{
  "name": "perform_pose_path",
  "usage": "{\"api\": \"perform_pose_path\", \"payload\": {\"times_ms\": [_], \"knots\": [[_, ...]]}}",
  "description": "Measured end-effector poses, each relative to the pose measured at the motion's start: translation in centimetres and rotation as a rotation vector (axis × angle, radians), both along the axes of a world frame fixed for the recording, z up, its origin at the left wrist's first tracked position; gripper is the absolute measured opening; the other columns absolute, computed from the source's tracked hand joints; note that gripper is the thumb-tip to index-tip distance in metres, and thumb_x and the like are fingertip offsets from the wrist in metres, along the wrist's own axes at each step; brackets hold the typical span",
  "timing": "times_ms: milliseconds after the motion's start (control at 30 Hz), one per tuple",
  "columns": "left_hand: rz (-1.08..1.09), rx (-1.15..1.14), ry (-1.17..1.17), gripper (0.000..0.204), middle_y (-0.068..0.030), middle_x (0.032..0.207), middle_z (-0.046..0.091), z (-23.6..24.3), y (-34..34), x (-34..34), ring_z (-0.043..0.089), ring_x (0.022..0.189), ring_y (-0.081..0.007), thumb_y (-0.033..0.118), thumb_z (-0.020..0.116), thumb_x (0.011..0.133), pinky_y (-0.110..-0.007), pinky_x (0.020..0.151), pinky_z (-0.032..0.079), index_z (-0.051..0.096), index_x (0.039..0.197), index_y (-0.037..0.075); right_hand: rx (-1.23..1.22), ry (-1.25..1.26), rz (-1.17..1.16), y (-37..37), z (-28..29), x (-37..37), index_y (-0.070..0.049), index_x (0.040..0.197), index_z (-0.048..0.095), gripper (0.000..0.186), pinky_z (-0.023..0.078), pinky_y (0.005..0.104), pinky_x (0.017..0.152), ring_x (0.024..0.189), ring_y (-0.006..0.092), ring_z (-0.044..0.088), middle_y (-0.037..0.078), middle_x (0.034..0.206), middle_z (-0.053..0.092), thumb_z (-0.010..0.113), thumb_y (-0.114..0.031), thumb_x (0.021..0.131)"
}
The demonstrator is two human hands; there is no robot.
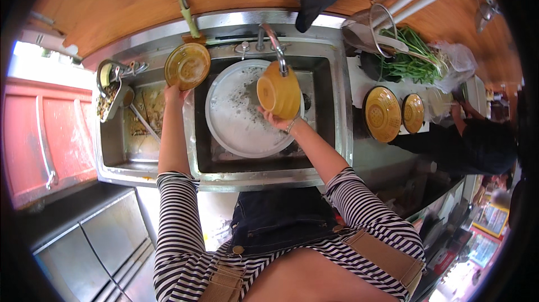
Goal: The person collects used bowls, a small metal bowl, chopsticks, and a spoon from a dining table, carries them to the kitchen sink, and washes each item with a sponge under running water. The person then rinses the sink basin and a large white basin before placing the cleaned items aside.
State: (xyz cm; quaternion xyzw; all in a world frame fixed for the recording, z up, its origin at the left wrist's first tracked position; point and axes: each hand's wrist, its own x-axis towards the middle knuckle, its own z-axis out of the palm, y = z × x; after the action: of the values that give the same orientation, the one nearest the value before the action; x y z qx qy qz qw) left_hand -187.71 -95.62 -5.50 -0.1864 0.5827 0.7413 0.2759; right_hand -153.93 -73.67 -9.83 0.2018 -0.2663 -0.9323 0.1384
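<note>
My left hand (177, 94) grips the lower rim of a yellow-brown bowl (188, 66), held up over the divider between the two sink basins. The bowl's inside faces me and looks wet. In my right hand (276, 120) is a deeper yellow bowl (284, 95), tilted on its side below the curved faucet (275, 44), its foot ring turned to the left. My fingers wrap its lower edge. Beneath both bowls, a large round grey-white tray (236, 117) with water patches rests in the right sink basin (205, 161).
The left basin (118, 159) holds a ladle (145, 119) and food scraps. Right of the sink stand two yellow perforated dishes (383, 114) (413, 113), near leafy greens (412, 55) and a strainer (382, 30). A green-handled brush (187, 15) hangs on the wall. Another person (477, 139) works at the right.
</note>
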Motion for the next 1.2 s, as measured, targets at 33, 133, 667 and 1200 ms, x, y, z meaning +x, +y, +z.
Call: {"api": "perform_pose_path", "payload": {"times_ms": [33, 133, 667, 1200], "knots": [[-0.012, 0.025, 0.078, 0.038, -0.0147, 0.102, 0.059, -0.3, 0.1, -0.3, 0.065, 0.076, -0.0331, 0.0, 0.054, 0.082, -0.041, 0.057, 0.059, 0.045, 0.118, 0.007, 0.092, -0.111, -0.024, -0.3, 1.1, 1.3, -0.007, 0.122, 0.05, 0.039, 0.054, 0.0364, 0.078, 0.102, 0.0325, 0.057, 0.012, 0.116, 0.055, 0.054, -0.025, 0.088], [-0.048, 0.066, 0.126, 0.04, -0.0146, 0.101, 0.059, -0.2, 0.0, 0.7, 0.065, 0.078, -0.0332, -0.006, 0.051, 0.078, -0.041, 0.057, 0.06, 0.047, 0.116, 0.005, 0.622, -0.221, -0.1, 0.8, 5.2, 4.3, -0.008, 0.126, 0.046, 0.039, 0.051, 0.0444, 0.084, 0.112, 0.0318, 0.053, 0.011, 0.12, 0.054, 0.055, -0.014, 0.088], [-0.234, 0.312, -0.393, 0.036, -0.0152, 0.111, 0.056, -3.3, 8.3, 25.0, 0.06, 0.097, -0.0321, -0.007, 0.048, 0.082, -0.047, 0.079, 0.055, 0.048, 0.117, 0.003, 2.728, -0.71, 0.063, 8.2, 24.7, 11.3, -0.005, 0.119, 0.05, 0.061, 0.05, 0.0373, 0.075, 0.085, 0.0295, 0.062, 0.018, 0.096, 0.059, 0.072, -0.038, 0.073], [-0.475, 0.11, -0.03, 0.05, -0.0137, 0.115, 0.057, -2.4, 9.4, 21.9, 0.058, 0.103, -0.0324, -0.01, 0.051, 0.079, -0.042, 0.076, 0.057, 0.045, 0.125, 0.008, 0.909, -1.043, -0.919, 16.5, 20.3, 40.2, -0.009, 0.123, 0.046, 0.047, 0.052, 0.0524, 0.081, 0.101, 0.0338, 0.059, 0.017, 0.117, 0.054, 0.062, -0.03, 0.085]]}}
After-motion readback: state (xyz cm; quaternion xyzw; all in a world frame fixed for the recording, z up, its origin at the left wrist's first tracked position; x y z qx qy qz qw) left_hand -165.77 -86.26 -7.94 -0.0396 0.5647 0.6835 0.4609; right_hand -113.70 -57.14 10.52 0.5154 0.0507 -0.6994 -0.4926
